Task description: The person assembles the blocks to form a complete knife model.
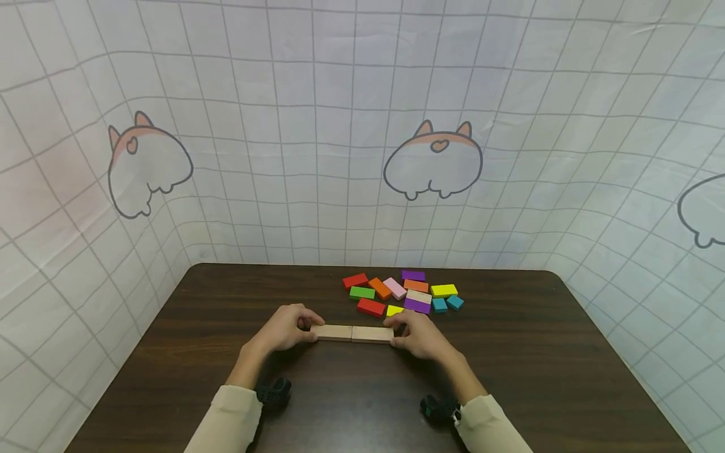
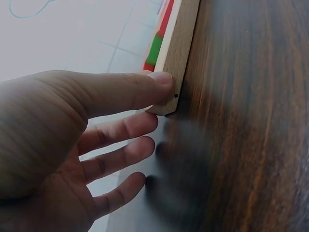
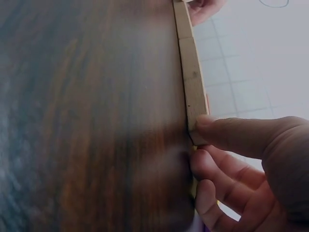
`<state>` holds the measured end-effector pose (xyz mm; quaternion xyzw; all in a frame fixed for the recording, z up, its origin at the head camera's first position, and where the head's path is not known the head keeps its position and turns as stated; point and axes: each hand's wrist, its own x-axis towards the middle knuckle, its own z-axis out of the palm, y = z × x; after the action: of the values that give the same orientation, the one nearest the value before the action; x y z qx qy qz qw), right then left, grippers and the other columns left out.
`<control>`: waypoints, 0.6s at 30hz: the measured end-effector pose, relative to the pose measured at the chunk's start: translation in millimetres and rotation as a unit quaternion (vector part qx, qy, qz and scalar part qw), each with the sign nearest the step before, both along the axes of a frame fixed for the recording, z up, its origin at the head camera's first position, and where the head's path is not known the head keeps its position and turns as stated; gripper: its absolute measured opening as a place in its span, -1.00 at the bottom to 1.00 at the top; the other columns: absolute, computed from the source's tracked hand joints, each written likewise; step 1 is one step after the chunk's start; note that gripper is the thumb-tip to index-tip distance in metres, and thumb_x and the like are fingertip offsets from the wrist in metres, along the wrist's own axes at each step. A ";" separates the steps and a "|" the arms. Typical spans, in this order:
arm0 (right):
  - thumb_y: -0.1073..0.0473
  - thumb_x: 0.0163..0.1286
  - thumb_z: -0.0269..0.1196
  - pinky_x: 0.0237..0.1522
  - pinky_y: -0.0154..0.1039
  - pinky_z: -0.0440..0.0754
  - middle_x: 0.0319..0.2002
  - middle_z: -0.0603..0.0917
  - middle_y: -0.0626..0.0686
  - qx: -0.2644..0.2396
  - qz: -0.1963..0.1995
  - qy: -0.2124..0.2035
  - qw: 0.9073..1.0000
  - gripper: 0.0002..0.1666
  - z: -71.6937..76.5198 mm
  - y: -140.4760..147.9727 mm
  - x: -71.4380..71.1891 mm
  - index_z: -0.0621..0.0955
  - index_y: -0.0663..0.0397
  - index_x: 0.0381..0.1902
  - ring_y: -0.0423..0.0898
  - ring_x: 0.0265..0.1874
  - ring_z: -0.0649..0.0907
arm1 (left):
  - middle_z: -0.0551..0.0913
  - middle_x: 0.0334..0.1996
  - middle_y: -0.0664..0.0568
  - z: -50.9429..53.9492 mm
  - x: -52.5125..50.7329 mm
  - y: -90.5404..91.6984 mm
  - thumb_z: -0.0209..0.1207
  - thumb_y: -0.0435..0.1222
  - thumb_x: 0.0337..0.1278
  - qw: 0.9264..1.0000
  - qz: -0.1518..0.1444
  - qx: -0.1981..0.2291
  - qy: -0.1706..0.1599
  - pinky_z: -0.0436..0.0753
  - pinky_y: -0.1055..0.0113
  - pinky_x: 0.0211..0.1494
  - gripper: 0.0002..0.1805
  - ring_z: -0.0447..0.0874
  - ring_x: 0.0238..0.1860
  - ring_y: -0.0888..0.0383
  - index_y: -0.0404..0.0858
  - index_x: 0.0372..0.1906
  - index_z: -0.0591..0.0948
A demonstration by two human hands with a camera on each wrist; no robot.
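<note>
Two plain wooden blocks lie end to end on the dark table, the left block point(image 1: 333, 333) touching the right block point(image 1: 372, 335). My left hand point(image 1: 287, 328) pinches the outer end of the left one between thumb and fingers; in the left wrist view the thumb of that hand point(image 2: 87, 125) presses the near face of the wood point(image 2: 179, 53). At the other outer end, my right hand point(image 1: 420, 335) pinches the right block, its thumb on the near face of the wood point(image 3: 193, 92) in the right wrist view, where that hand point(image 3: 256, 164) has its other fingers bent behind.
Behind the two blocks lie several coloured blocks, among them a red one point(image 1: 370, 307), a green one point(image 1: 362, 292), a yellow one point(image 1: 444, 290) and a purple one point(image 1: 417, 306) against a plain one point(image 1: 419, 296). A gridded curtain point(image 1: 317, 189) stands behind the table point(image 1: 351, 402).
</note>
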<state>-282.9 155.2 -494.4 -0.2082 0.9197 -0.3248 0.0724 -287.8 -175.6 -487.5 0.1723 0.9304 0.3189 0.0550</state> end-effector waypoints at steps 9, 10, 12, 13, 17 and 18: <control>0.27 0.28 0.46 -0.24 -0.24 0.59 -0.30 0.68 -0.07 -0.015 -0.018 -0.006 1.000 -0.75 -1.1 -1.4 0.2 0.77 -0.01 -0.07 -0.17 -0.38 0.57 | 0.63 -0.37 0.14 0.7 0.3 -3.9 0.48 -0.30 0.09 1.000 -0.008 0.002 -0.004 0.47 0.33 -0.26 -0.76 0.45 -0.34 0.20 -0.06 -0.10 0.81; 0.27 0.28 0.45 -0.25 -0.26 0.59 -0.32 0.67 -0.08 -0.016 -0.017 -0.006 1.000 -0.75 -1.0 -1.5 0.4 0.77 -0.01 -0.08 -0.17 -0.38 0.57 | 0.63 -0.37 0.14 0.5 0.2 -4.4 0.48 -0.30 0.09 1.000 -0.009 0.003 -0.005 0.47 0.33 -0.27 -0.75 0.45 -0.35 0.20 -0.06 -0.09 0.81; 0.28 0.29 0.45 -0.26 -0.28 0.58 -0.36 0.64 -0.09 -0.018 -0.016 -0.007 1.000 -0.76 -0.9 -1.2 0.9 0.76 0.01 -0.08 -0.17 -0.39 0.56 | 0.63 -0.37 0.15 0.4 0.0 -5.2 0.48 -0.29 0.10 1.000 -0.011 0.006 -0.005 0.47 0.34 -0.28 -0.75 0.45 -0.35 0.20 -0.07 -0.08 0.81; 0.28 0.29 0.45 -0.26 -0.29 0.58 -0.37 0.64 -0.10 -0.018 -0.016 -0.008 1.000 -0.76 -1.0 -1.2 1.0 0.76 0.01 -0.07 -0.17 -0.40 0.56 | 0.63 -0.37 0.16 0.4 0.0 -5.5 0.48 -0.29 0.10 1.000 -0.011 0.007 -0.007 0.47 0.35 -0.29 -0.75 0.45 -0.36 0.20 -0.06 -0.08 0.81; 0.27 0.29 0.45 -0.26 -0.31 0.59 -0.37 0.66 -0.10 -0.018 -0.015 -0.011 1.000 -0.76 -0.3 -1.3 1.7 0.76 0.03 -0.07 -0.18 -0.40 0.57 | 0.63 -0.37 0.16 -0.1 0.0 -6.7 0.47 -0.30 0.11 1.000 -0.008 0.011 -0.010 0.47 0.36 -0.31 -0.76 0.46 -0.38 0.20 -0.07 -0.08 0.81; 0.27 0.30 0.44 -0.26 -0.31 0.59 -0.37 0.67 -0.10 -0.017 -0.015 -0.012 1.000 -0.76 -0.1 -1.4 1.7 0.76 0.03 -0.07 -0.18 -0.40 0.57 | 0.64 -0.38 0.16 0.0 0.2 -7.0 0.47 -0.30 0.11 1.000 -0.007 0.012 -0.010 0.47 0.37 -0.32 -0.76 0.46 -0.38 0.20 -0.07 -0.09 0.81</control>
<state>-281.2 153.8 -494.5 -0.1921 0.9159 -0.3443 0.0749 -287.7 -182.5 -487.5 0.1761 0.9246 0.3317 0.0646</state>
